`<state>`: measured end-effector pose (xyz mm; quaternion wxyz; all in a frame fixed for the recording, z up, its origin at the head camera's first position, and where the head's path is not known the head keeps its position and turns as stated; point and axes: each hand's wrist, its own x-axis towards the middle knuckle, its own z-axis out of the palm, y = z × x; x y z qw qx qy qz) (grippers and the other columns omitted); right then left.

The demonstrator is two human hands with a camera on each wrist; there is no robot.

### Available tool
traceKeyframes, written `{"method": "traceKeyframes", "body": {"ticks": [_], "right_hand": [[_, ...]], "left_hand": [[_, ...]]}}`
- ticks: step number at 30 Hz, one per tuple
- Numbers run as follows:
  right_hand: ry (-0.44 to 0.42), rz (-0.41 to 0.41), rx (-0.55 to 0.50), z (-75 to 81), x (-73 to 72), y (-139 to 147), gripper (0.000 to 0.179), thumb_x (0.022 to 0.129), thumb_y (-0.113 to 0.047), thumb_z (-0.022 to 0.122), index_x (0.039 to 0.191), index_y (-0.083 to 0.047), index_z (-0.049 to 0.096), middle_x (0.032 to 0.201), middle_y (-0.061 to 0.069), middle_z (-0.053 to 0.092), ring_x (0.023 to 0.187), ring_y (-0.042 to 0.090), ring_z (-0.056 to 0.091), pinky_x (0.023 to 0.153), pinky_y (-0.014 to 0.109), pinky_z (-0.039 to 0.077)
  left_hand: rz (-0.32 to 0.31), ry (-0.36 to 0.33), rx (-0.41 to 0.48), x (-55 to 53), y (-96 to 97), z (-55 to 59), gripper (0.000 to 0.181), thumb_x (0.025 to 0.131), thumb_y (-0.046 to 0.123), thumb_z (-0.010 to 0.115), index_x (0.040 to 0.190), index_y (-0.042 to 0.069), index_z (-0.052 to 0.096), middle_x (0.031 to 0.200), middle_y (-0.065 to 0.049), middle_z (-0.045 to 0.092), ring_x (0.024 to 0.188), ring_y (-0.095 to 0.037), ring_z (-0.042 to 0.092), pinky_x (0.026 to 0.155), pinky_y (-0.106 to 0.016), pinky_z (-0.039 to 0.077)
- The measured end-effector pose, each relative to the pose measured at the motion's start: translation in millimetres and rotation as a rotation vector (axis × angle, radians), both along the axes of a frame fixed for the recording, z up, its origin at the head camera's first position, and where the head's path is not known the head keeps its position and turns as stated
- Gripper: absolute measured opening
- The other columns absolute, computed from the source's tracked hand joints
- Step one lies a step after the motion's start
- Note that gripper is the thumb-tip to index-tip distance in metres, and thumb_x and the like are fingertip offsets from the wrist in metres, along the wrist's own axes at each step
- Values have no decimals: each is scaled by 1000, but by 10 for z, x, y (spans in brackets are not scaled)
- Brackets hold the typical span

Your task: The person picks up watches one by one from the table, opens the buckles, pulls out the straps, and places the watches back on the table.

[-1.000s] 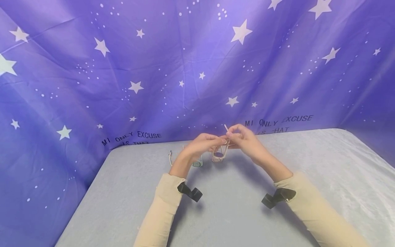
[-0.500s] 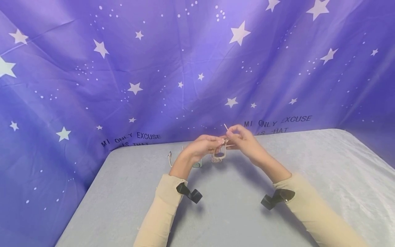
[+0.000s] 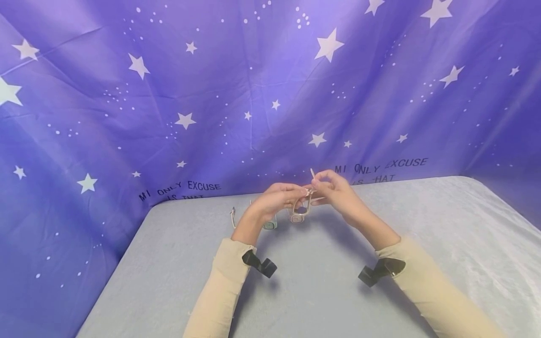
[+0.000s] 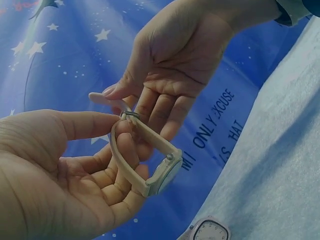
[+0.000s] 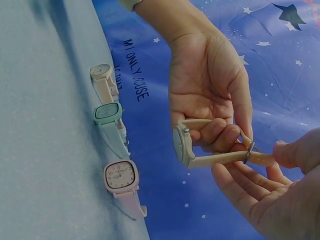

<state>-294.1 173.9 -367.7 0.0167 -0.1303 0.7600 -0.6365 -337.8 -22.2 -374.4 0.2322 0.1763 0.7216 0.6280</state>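
A beige wristwatch point(image 5: 220, 159) is held in the air between both hands, its strap closed into a loop through the metal buckle point(image 4: 131, 114). My left hand point(image 3: 276, 201) pinches the strap beside the buckle between thumb and finger, with other fingers inside the loop. The strap's free end point(image 4: 100, 98) sticks out past the buckle, and my right hand point(image 3: 336, 191) pinches it by thumb and fingers. The watch case point(image 5: 182, 144) hangs at the loop's far end, seen edge-on in the wrist views.
On the grey-blue cloth-covered table point(image 3: 308, 291) a pink watch point(image 5: 120, 176), a green watch point(image 5: 108, 114) and another beige watch point(image 5: 102, 71) stand in a row near the back edge. Behind the table hangs a purple-blue curtain point(image 3: 236, 94) with white stars.
The strap's free end has tilted slightly more upright at my right fingertips. The loop of the watch has shifted a little; both hands stay almost in place.
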Motion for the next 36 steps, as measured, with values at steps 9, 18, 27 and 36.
{"method": "traceKeyframes", "body": {"ticks": [9,18,27,36], "right_hand": [[-9,-1,-8,-10,4,1,23,107,-15,49,120,5,47,129,34,63,91,13,73,88,32,62],[-29,4,12,-26,2,19,27,107,-15,50,122,7,47,121,31,68,92,14,73,89,33,62],[-10,13,20,-29,-5,21,29,107,-16,51,123,8,47,116,29,71,95,20,74,89,35,62],[-17,14,26,-23,-8,13,29,106,-16,52,123,8,48,114,27,72,92,14,73,90,36,62]], "left_hand": [[24,15,-16,23,5,4,31,98,12,63,123,-7,65,98,-5,70,85,-13,65,83,-25,57],[28,12,-9,5,6,-4,27,97,10,65,121,-1,65,103,-6,72,86,-14,66,80,-25,57],[6,56,-4,-2,2,-12,32,96,12,67,126,2,67,113,-12,75,84,-15,65,76,-25,56],[11,70,-21,22,-1,-18,30,94,16,72,121,5,70,110,-8,76,80,-15,62,75,-27,54]]}}
